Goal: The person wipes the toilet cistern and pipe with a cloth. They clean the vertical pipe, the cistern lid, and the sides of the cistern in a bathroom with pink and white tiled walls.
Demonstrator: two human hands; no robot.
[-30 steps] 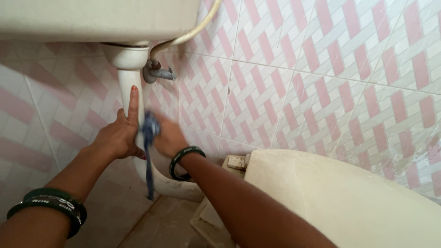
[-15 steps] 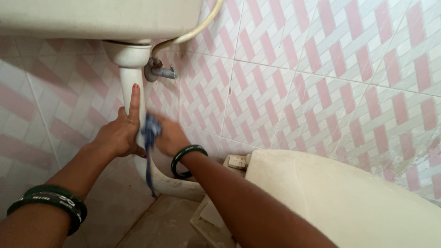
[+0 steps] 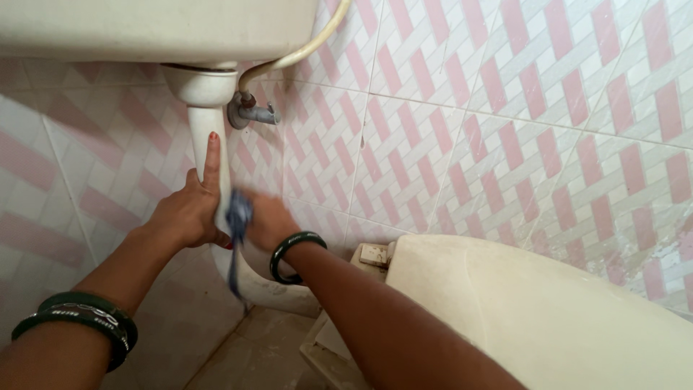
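Note:
My left hand (image 3: 188, 209) wraps around the white flush pipe (image 3: 204, 130) that drops from the cistern (image 3: 144, 29), with the index finger stretched up along it. My right hand (image 3: 266, 217) presses a dark blue cloth (image 3: 237, 224) against the same pipe, just right of the left hand. A strip of the cloth hangs down over the pipe's lower bend (image 3: 271, 292). Both wrists wear dark green bangles.
A metal valve (image 3: 249, 112) with a cream hose (image 3: 303, 47) sits beside the pipe's top. The cream toilet seat lid (image 3: 534, 310) fills the lower right. Pink and white patterned wall tiles (image 3: 469, 123) surround everything; floor tiles (image 3: 253, 354) lie below.
My right hand with the cloth has slid slightly down the pipe. My left hand has stayed where it was.

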